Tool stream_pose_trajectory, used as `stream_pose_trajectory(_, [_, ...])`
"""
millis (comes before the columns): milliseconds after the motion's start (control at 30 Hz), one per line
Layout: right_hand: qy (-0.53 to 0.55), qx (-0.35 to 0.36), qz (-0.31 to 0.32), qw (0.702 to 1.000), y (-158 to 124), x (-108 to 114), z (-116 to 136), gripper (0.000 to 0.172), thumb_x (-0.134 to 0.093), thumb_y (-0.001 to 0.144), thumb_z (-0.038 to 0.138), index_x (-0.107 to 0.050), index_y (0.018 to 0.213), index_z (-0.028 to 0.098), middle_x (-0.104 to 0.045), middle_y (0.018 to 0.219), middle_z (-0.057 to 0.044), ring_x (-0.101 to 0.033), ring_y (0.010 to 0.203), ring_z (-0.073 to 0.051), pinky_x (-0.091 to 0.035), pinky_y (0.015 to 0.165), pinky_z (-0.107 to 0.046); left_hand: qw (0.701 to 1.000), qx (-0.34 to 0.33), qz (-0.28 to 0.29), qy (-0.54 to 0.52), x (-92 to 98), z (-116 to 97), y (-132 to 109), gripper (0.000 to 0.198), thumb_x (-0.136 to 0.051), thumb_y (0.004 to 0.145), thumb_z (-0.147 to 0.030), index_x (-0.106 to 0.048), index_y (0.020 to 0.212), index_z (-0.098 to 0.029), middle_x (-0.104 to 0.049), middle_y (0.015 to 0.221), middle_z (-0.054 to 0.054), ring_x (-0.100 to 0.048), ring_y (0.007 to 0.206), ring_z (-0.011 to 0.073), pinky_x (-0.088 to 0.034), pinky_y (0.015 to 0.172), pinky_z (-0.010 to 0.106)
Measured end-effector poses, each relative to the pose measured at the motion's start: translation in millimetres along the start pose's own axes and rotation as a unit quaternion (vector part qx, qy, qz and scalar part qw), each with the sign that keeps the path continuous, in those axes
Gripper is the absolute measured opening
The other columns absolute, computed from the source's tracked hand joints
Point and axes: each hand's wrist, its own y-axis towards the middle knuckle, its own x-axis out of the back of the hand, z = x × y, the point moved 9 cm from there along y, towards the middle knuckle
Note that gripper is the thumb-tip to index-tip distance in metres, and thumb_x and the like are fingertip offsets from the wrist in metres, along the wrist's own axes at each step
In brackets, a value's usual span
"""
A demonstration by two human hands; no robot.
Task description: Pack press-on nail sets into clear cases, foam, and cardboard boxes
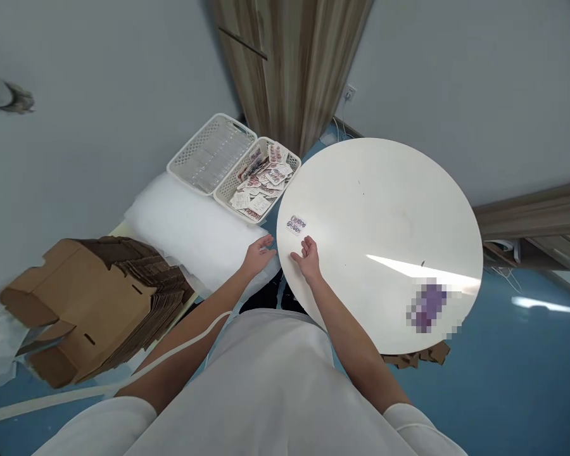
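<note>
Close to the left edge of the round white table (384, 209) lies a small card with rows of dark and purple round items (296, 225). My right hand (308, 258) is just on the near side of that card, apart from it, fingers slightly curled and thumb spread, nothing held. My left hand (259, 254) is off the table's left edge, beside the white foam wrap (190, 221), its fingers and thumb apart and holding nothing. Beyond my left hand, a white basket (224, 198) holds many similar printed cards (266, 180).
A second white basket (173, 166) contains clear plastic pieces (221, 155). Flattened cardboard boxes (95, 291) are stacked at the left. A blurred purple item (427, 307) rests on the table's right side. A wooden cabinet (294, 69) stands behind.
</note>
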Motion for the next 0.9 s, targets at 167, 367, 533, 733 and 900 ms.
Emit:
stream_pose_trajectory(167, [0.004, -0.024, -0.004, 1.000, -12, 15, -6, 0.070, -0.067, 0.058, 0.026, -0.037, 0.121, 0.022, -0.039, 0.130, -0.009, -0.041, 0.119, -0.019, -0.033, 0.099, -0.037, 0.999, 0.010, -0.034, 0.010, 27.8, 13, -29, 0.054, -0.060, 0.066, -0.030, -0.048, 0.117, -0.016, -0.056, 0.116, 0.012, -0.051, 0.107, 0.0206, -0.043, 0.087, 0.036])
stream_pose_trajectory(367, [-0.088, -0.052, -0.042, 0.994, -20, 25, -7, 0.049, -0.062, 0.059, 0.030, -0.051, 0.106, 0.019, -0.054, 0.109, -0.008, -0.052, 0.098, -0.019, -0.042, 0.086, -0.034, 0.995, 0.009, -0.084, 0.053, 72.7, 13, -49, 0.054, -0.056, 0.069, -0.033, -0.044, 0.118, -0.015, -0.061, 0.104, 0.011, -0.058, 0.090, 0.0171, -0.046, 0.080, 0.034])
stream_pose_trajectory(533, [-0.110, -0.005, 0.004, 0.994, -33, -10, -2, 0.041, -0.057, 0.063, 0.034, -0.054, 0.101, 0.018, -0.057, 0.081, -0.003, -0.054, 0.069, -0.015, -0.046, 0.065, -0.030, 0.994, -0.012, -0.047, 0.099, 100.2, -1, -68, 0.052, -0.056, 0.067, -0.036, -0.048, 0.115, -0.016, -0.062, 0.099, 0.010, -0.060, 0.079, 0.0163, -0.048, 0.074, 0.032])
stream_pose_trajectory(733, [-0.129, 0.043, 0.101, 0.985, -48, -86, 14, 0.036, -0.057, 0.064, 0.037, -0.058, 0.094, 0.018, -0.057, 0.073, -0.001, -0.050, 0.058, -0.012, -0.043, 0.057, -0.027, 0.986, -0.070, 0.006, 0.149, 131.6, -13, -89, 0.046, -0.057, 0.065, -0.040, -0.055, 0.107, -0.021, -0.064, 0.095, 0.007, -0.061, 0.078, 0.0188, -0.047, 0.066, 0.029])
stream_pose_trajectory(900, [-0.145, 0.061, 0.142, 0.977, -58, -135, 37, 0.037, -0.058, 0.064, 0.040, -0.058, 0.093, 0.017, -0.058, 0.077, -0.002, -0.051, 0.060, -0.011, -0.043, 0.059, -0.026, 0.976, -0.091, 0.025, 0.198, 155.2, -18, -85, 0.047, -0.056, 0.066, -0.040, -0.055, 0.109, -0.020, -0.064, 0.095, 0.007, -0.062, 0.076, 0.0181, -0.047, 0.066, 0.027])
